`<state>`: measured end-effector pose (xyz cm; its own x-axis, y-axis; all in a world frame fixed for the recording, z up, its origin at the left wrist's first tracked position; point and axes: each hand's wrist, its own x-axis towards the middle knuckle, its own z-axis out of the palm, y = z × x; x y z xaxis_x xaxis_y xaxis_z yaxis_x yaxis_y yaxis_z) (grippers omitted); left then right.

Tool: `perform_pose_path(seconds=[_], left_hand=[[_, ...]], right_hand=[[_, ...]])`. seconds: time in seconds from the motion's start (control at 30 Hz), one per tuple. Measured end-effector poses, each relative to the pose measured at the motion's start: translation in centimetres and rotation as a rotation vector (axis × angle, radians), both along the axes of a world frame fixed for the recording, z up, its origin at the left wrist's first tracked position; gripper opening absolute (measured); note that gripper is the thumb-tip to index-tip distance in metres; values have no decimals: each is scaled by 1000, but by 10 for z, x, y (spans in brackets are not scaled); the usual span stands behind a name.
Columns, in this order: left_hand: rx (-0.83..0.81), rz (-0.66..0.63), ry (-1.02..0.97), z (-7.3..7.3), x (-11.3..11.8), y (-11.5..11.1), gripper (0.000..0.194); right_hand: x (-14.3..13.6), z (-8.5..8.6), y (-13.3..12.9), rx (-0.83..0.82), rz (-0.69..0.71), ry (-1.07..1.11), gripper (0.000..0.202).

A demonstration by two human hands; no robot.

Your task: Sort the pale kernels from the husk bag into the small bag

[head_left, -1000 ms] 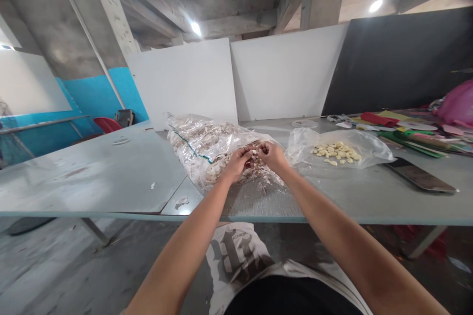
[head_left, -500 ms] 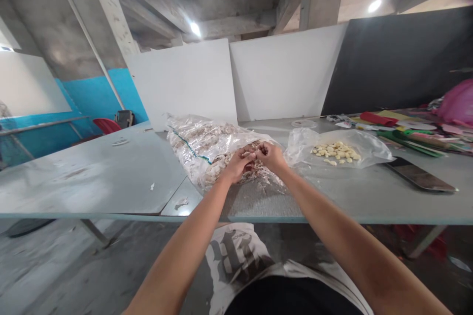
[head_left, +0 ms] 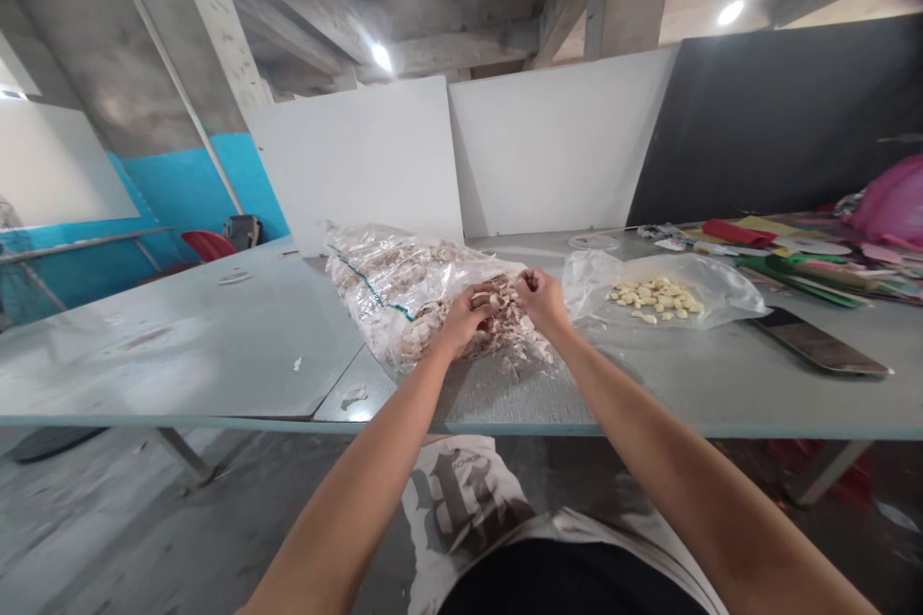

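Observation:
A clear plastic bag [head_left: 382, 259] full of papery garlic skins lies on the table, its mouth toward me. Over the loose garlic skins [head_left: 513, 322] at that mouth, my left hand [head_left: 467, 319] is closed, with a small pale garlic clove between thumb and fingers, partly hidden. My right hand [head_left: 542, 300] is just to the right and apart from it, fingertips pinched together; what they grip is too small to make out. Several peeled garlic cloves [head_left: 660, 296] rest on a second clear plastic bag [head_left: 728, 283], right of my right hand.
A phone [head_left: 822, 341] lies on the grey table [head_left: 237, 346] at the right. Behind it are coloured sheets [head_left: 808, 259] and a pink bag [head_left: 894, 197]. White panels [head_left: 361, 159] stand along the back edge. Skin scraps [head_left: 353, 396] lie near the front edge.
My right hand has moved a little to the right, away from my left hand, so a gap shows between them. My left hand stays almost where it was.

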<state>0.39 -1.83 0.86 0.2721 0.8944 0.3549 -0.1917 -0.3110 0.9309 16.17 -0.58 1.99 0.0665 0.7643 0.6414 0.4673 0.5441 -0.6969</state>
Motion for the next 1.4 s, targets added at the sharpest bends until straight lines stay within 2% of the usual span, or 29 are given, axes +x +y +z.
perform_pose_path(seconds=[0.1,0.17,0.27,0.4,0.47,0.57,0.7,0.83,1.03,1.2,1.4], left_hand=[[1,16,6,0,-1,1,44],[10,36,10,0,-1,2,43],[28,58,25,0,-1,3,44],[5,49,10,1,-1,2,48],[-10,54,1,2,-1,1,47],[-11,50,6,4,0,-1,44],[-8,59,-2,5,1,-2,42],[31,140,-4,2,1,2,37],[102,177,32,-1,0,8,28],[121,167,51,-6,-2,13,27],[128,118,64,-6,-3,13,29]], right_hand=[[1,0,0,7,-105,-94,23],[-1,1,-2,8,-109,-165,24],[-3,2,-5,6,-40,-177,21],[-5,4,-8,-35,-3,-212,31],[-6,5,-9,-14,9,-159,29],[-6,7,-11,-4,104,-56,27],[-7,7,-13,-21,159,-57,27],[-7,6,-11,13,135,-139,24],[-7,7,-14,-27,94,-242,27],[-9,6,-16,-37,121,-274,24],[-12,0,-8,-13,74,-392,19]])
